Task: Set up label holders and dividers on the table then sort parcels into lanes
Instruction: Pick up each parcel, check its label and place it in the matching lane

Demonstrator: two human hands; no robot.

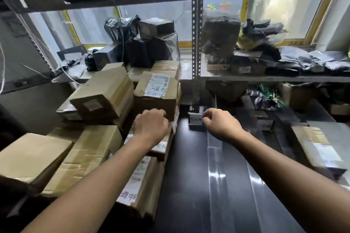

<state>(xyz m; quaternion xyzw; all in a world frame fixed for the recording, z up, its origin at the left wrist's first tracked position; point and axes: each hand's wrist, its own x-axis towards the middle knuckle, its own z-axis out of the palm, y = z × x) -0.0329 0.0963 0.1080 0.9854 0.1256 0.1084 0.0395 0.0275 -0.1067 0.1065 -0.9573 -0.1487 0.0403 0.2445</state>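
The label holder (196, 120) at the worktop's (189, 176) far edge shows printed Chinese characters. A cardboard box (157, 91) at the left edge bears handwritten ones. Both are too blurred to read.

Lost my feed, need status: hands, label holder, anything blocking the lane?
Right hand pinching label holder at rear of table. Left hand on parcel stack, grip hidden. Clear divider runs along table; parcels crowd left side.

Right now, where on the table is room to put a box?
The dark table strip between the stacked boxes and the clear divider is bare, up to the label holder. Left side and shelves are crowded.
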